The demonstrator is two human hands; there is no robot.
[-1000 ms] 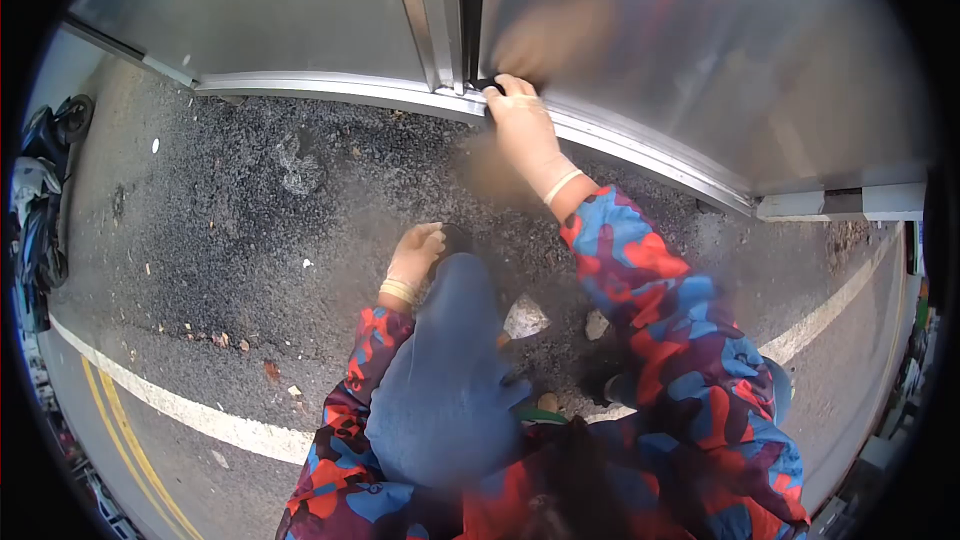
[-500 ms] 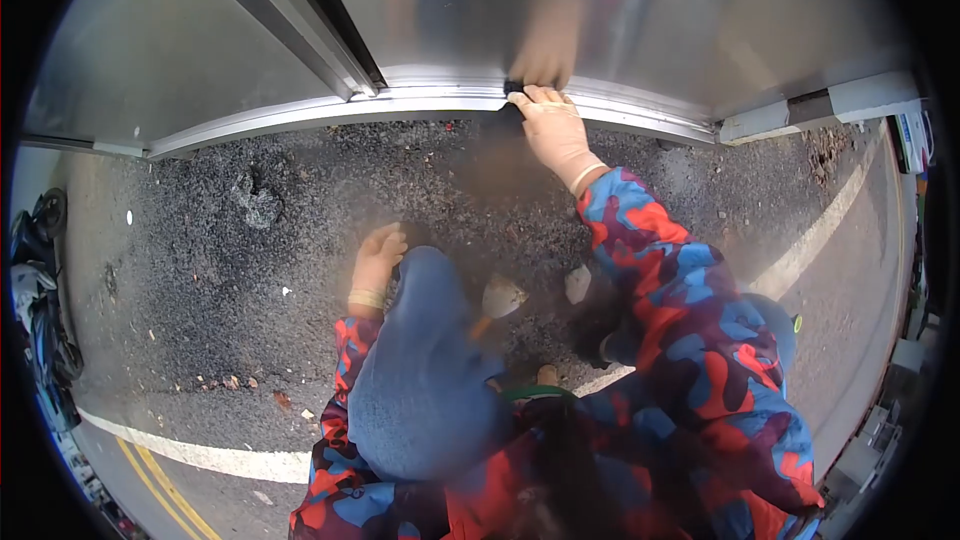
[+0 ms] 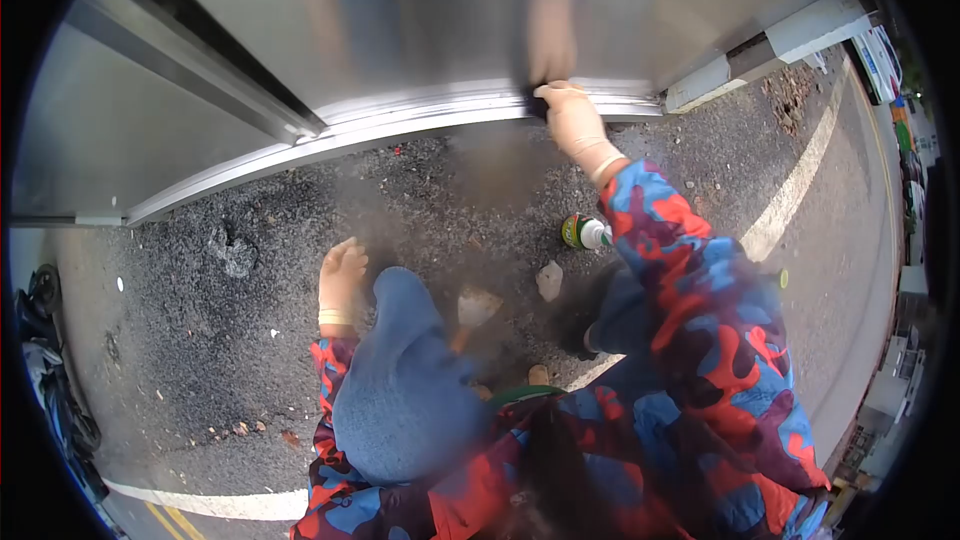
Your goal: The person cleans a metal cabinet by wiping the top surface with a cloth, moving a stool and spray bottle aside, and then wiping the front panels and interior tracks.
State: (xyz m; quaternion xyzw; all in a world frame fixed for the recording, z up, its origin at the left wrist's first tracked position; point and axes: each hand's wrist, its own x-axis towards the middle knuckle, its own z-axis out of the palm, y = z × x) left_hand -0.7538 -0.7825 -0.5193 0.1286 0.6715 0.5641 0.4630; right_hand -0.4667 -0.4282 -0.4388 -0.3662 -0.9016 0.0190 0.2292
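Observation:
My right hand (image 3: pixel 575 122), in a pale glove, presses a small black cloth or pad (image 3: pixel 538 103) onto the silver metal sill (image 3: pixel 430 114) at the foot of a shiny metal panel (image 3: pixel 430 20). Its fingers are closed over the black piece, which is mostly hidden. Beside my left knee (image 3: pixel 405 315), my gloved left hand (image 3: pixel 343 275) hangs above the asphalt with fingers curled together. Whatever it may hold is lost in a dark blur. A bottle with a green and yellow label (image 3: pixel 584 232) is on the ground below my right forearm.
A putty-knife-like tool with a pale blade (image 3: pixel 478 307) and a whitish lump (image 3: pixel 549 281) lie between my feet. A metal upright (image 3: pixel 190 60) joins the sill on the left. Parked motorbikes (image 3: pixel 50 360) line the left edge. White road markings (image 3: pixel 205 502) cross the asphalt.
My right hand has slid rightward along the sill with the black piece. The view has shifted and turned slightly, and the bottle has come out from behind my right arm.

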